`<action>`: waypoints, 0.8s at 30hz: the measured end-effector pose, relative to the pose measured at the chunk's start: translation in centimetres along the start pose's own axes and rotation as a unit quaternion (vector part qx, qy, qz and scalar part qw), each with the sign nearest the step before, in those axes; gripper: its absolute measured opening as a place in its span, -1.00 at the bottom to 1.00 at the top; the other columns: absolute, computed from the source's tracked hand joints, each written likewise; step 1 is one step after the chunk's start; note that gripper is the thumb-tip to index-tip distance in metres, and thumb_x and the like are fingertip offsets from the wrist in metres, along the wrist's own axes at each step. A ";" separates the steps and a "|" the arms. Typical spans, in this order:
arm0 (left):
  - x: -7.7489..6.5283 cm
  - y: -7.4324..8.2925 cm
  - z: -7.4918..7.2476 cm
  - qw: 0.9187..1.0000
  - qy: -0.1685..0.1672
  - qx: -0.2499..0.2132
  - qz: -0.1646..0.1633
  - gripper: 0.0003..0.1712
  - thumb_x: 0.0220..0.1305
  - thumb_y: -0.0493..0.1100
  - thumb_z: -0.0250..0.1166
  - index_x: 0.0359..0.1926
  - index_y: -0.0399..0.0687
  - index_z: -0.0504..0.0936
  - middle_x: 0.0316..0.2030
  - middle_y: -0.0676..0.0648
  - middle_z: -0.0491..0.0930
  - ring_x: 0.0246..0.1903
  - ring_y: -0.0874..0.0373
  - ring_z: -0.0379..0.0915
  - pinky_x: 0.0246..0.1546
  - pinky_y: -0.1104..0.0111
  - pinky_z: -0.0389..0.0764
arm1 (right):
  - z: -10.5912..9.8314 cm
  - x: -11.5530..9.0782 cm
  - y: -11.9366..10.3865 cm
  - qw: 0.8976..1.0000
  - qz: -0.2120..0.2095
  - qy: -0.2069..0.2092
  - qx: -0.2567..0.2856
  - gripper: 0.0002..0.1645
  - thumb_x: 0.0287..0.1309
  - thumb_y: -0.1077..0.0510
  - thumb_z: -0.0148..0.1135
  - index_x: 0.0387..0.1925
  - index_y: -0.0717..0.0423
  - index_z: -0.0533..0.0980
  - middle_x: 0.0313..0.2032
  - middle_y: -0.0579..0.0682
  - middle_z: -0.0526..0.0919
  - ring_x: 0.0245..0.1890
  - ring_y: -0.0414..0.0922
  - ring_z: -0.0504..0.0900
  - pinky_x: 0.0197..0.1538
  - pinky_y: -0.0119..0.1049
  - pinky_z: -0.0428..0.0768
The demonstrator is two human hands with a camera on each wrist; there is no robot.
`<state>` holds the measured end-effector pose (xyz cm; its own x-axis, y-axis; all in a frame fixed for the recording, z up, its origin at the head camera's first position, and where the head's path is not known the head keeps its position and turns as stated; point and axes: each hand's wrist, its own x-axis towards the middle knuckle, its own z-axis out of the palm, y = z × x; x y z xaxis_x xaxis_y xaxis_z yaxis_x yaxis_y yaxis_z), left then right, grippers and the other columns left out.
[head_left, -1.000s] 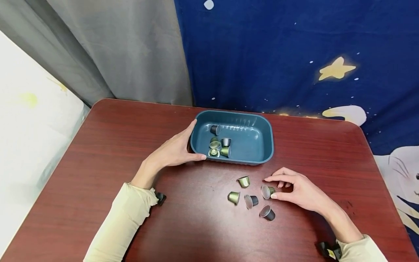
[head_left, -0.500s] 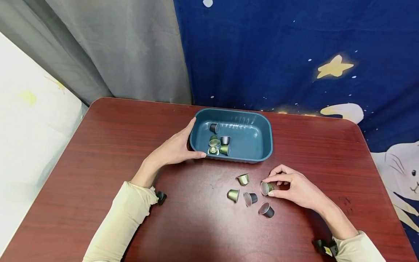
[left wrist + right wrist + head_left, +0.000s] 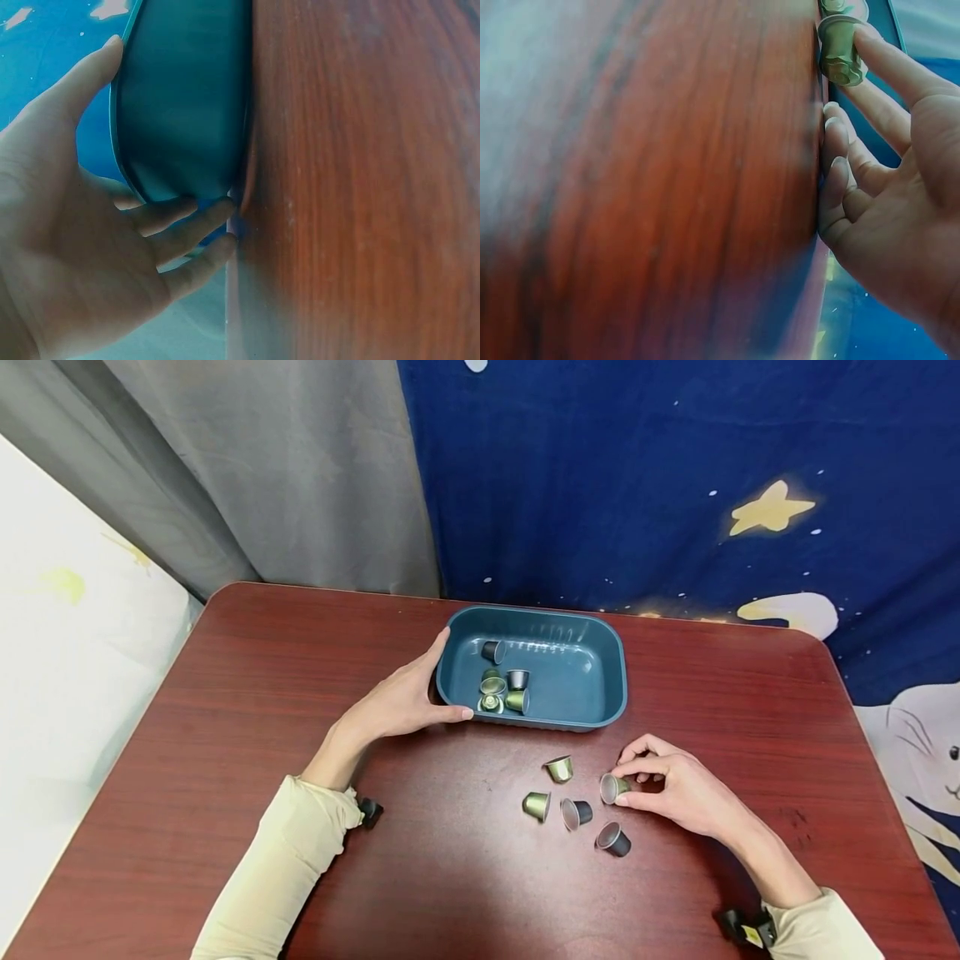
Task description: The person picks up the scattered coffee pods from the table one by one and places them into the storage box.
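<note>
My right hand (image 3: pixel 690 792) pinches a green coffee capsule (image 3: pixel 611 788) between thumb and index finger, low at the table, its pale lid facing left. In the right wrist view the green capsule (image 3: pixel 842 52) sits at the thumb tip. My left hand (image 3: pixel 397 700) rests against the left end of a blue-green plastic bin (image 3: pixel 621 681), thumb on the near rim, fingers extended along the end wall. Left of the right hand lie two more green capsules (image 3: pixel 558 768) and two dark capsules (image 3: pixel 613 839). Inside the bin, several green and dark capsules (image 3: pixel 517 700) lie toward its left side.
The reddish-brown wooden table (image 3: pixel 420 877) runs under everything. Behind its far edge hang a grey curtain (image 3: pixel 322 485) and a blue curtain (image 3: pixel 600 485) with stars. A white patterned cloth (image 3: pixel 75 635) covers the left side.
The right hand's index finger has come down onto the green capsule, so finger and thumb now pinch it. The left hand and the bin stay in place.
</note>
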<state>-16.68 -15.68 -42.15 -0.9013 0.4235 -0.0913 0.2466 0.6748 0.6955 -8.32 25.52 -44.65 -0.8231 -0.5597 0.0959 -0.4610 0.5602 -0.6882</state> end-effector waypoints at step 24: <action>-0.1 0.2 -0.1 1.000 -0.009 0.017 -0.017 0.43 -0.01 0.48 0.39 0.56 0.32 -0.43 0.54 0.01 -0.07 0.45 0.08 0.06 0.34 0.05 0.26 | -0.9 0.1 -0.5 0.999 0.014 0.036 -0.008 -0.71 0.01 0.11 0.55 -0.20 -0.25 0.70 -0.05 -0.18 0.59 -0.27 -0.27 0.56 -0.25 -0.53 0.51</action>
<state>-16.56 -15.67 -41.95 -0.9030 0.4105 -0.1272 0.2284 0.7091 0.6671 -8.45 25.77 -43.65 -0.8575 -0.4979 0.1293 -0.4422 0.5850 -0.6799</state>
